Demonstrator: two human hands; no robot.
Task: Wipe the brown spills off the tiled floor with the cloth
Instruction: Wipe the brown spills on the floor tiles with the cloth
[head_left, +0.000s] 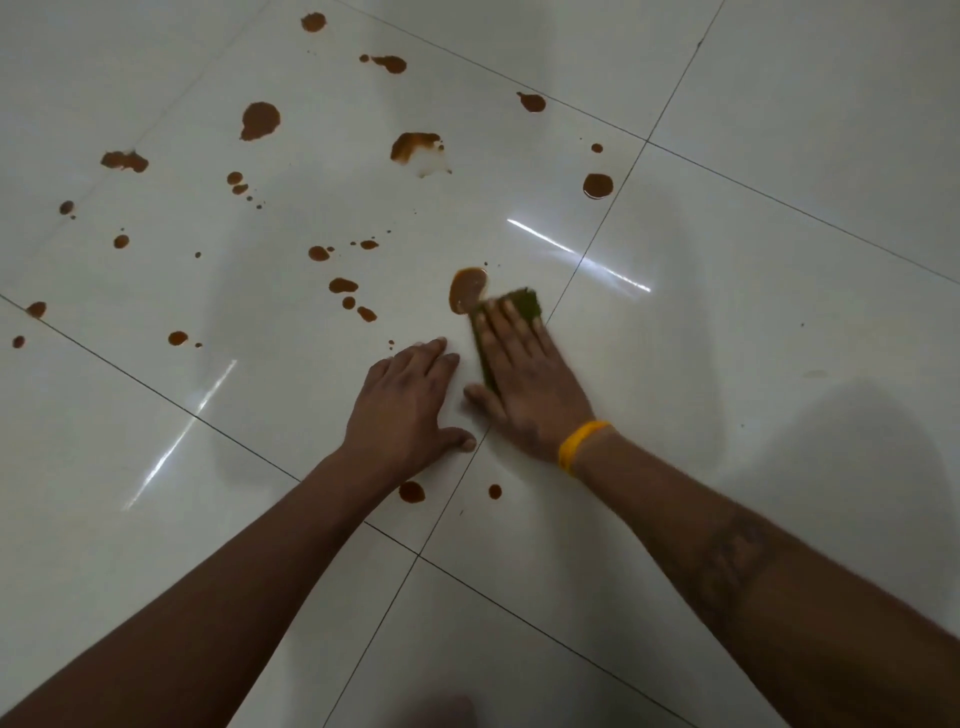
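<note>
Pressed flat with fingers spread, the right hand (524, 374) pins a dark green cloth (522, 305) to the white tiled floor (727, 322), gripping nothing. Its far edge touches a large brown spill (466, 288). A yellow wristband (579, 444) circles that wrist. Just beside it, the left hand (405, 410) rests open, palm down, on the bare tile. Many more brown spills (260, 120) dot the floor beyond and to the left; two small ones (411, 491) lie near the wrists.

Left hand (405, 410) flat, fingers spread; right hand (524, 374) palm-down beside it, fingers extended; both arms outstretched.
</note>
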